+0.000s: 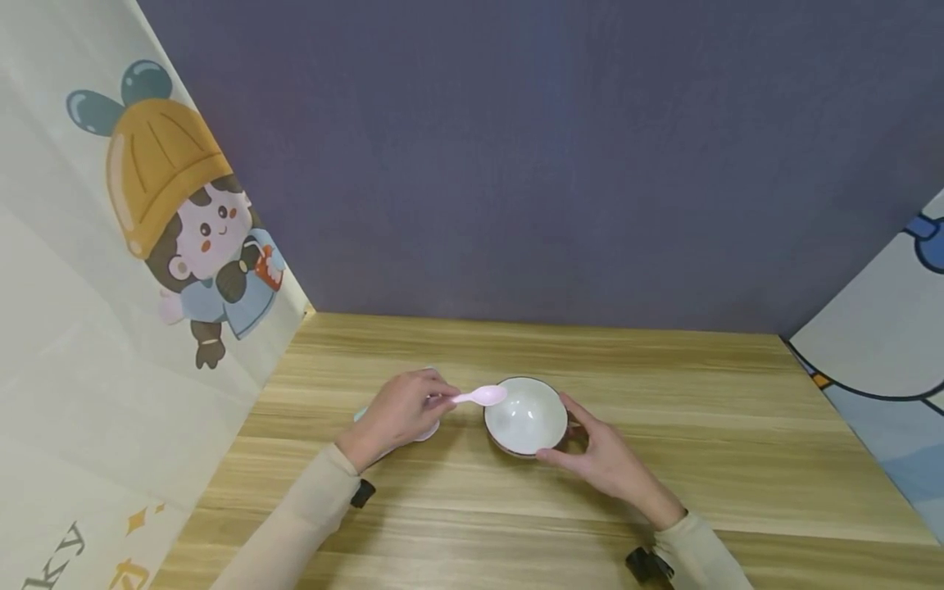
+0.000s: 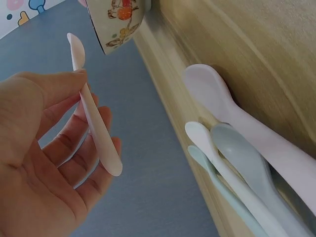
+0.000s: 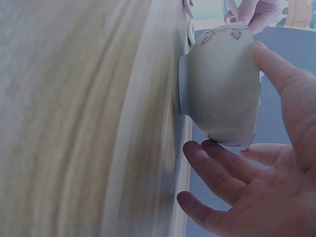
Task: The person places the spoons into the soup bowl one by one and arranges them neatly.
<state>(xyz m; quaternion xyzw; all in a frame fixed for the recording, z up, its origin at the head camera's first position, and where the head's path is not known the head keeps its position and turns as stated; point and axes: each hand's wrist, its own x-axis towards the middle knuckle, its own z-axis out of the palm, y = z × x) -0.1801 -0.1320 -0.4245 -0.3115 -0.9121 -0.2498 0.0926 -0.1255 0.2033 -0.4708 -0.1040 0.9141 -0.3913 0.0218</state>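
Left hand (image 1: 400, 415) pinches pink spoon (image 1: 484, 397) at neck, leaving tip free toward 3 o'clock. Right hand (image 1: 606, 459), fingers spread, grips bowl (image 1: 526, 419) at 4 o'clock, likely steadying it.

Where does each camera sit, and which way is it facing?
Head: worn on the head, looking forward and down at the wooden table; left hand, right hand and beige sleeves show.
Left wrist: worn there, facing the pinched pink spoon and four more spoons; left hand shows.
Right wrist: worn there, facing the patterned bowl side-on; right hand and part of the left hand show.
Shared: head and left wrist views both show pink spoon and patterned bowl.
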